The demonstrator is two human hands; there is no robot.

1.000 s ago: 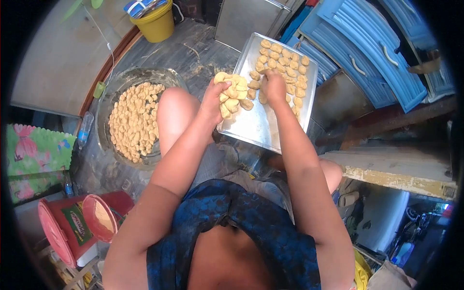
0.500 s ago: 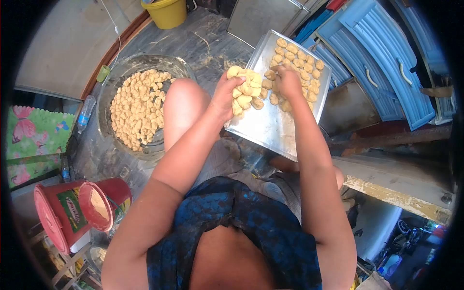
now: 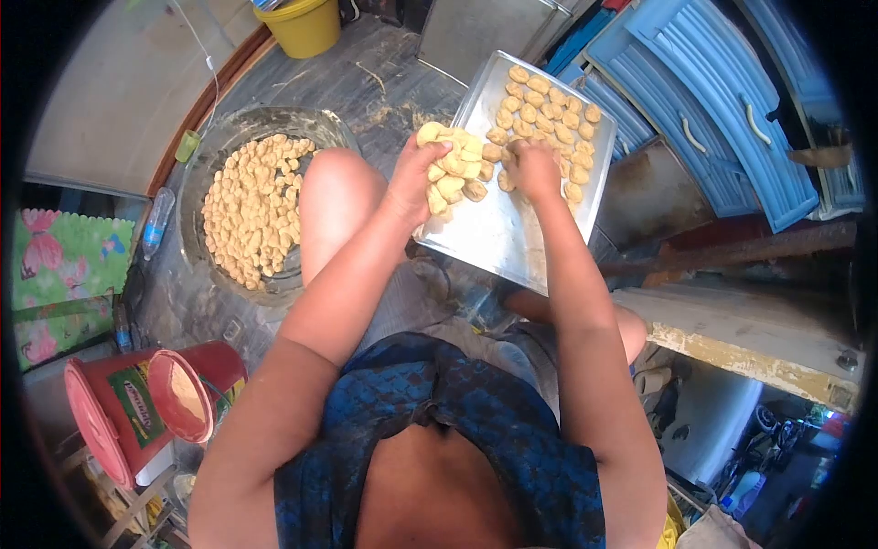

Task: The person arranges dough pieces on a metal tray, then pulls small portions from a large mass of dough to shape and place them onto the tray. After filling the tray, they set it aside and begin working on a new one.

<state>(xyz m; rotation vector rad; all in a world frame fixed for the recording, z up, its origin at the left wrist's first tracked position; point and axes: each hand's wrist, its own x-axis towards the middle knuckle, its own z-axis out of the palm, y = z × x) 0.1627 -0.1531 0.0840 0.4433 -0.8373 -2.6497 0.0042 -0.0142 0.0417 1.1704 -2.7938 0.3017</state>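
Note:
My left hand (image 3: 416, 178) is closed around a clump of pale yellow dough pieces (image 3: 454, 156), held over the left edge of a metal baking tray (image 3: 476, 240). Rows of small round dough pieces (image 3: 555, 110) cover the far part of the tray. My right hand (image 3: 536, 171) is low over the tray among these pieces, its fingers pinched together at a dough piece that they partly hide. To the left, a wide round basin (image 3: 194, 201) on the floor holds many more loose dough pieces (image 3: 251, 206).
Blue cabinet doors (image 3: 722, 101) stand beyond the tray at right. A yellow bucket (image 3: 306, 27) is at the back. Red buckets (image 3: 137, 412) stand at lower left, and a plastic bottle (image 3: 158, 222) lies by the basin. My bent knee (image 3: 343, 188) is between basin and tray.
My right hand has shifted slightly down and left over the tray, towards the pieces near my left hand. The left hand still holds its clump. The whole view has shifted a little.

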